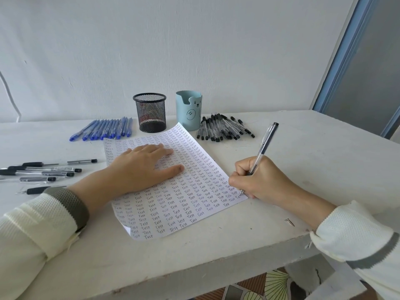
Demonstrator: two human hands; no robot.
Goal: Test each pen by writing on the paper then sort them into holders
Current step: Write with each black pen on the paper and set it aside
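A: Which hand has the pen (265, 145)?
B: The right hand (262, 180) — its fingers are curled round the barrel low down. The tip is on the paper (184, 204) at its right edge, and the cap end tilts up and away from the person.
A: And the left hand (140, 167)?
B: It lies flat on the upper left of the paper, palm down, fingers straight and a little spread. It grips nothing.
A: What is on the paper?
B: Rows of the word "Test", over nearly the whole sheet. It lies skewed on the counter (313, 152), with its near left corner curled up.
A: The holders?
B: Two stand behind the paper, near the wall. The mesh holder (149, 113) is on the left and the bear holder (188, 109), pale blue, is on the right — the paper's far corner reaches between them. I cannot tell what is inside either.
A: Other pens?
B: Blue pens (104, 129) lie in a row left of the mesh holder. Black pens (225, 128) are heaped just beside the bear holder, on its right. Loose pens (43, 172) lie at the counter's left side, near the left forearm.
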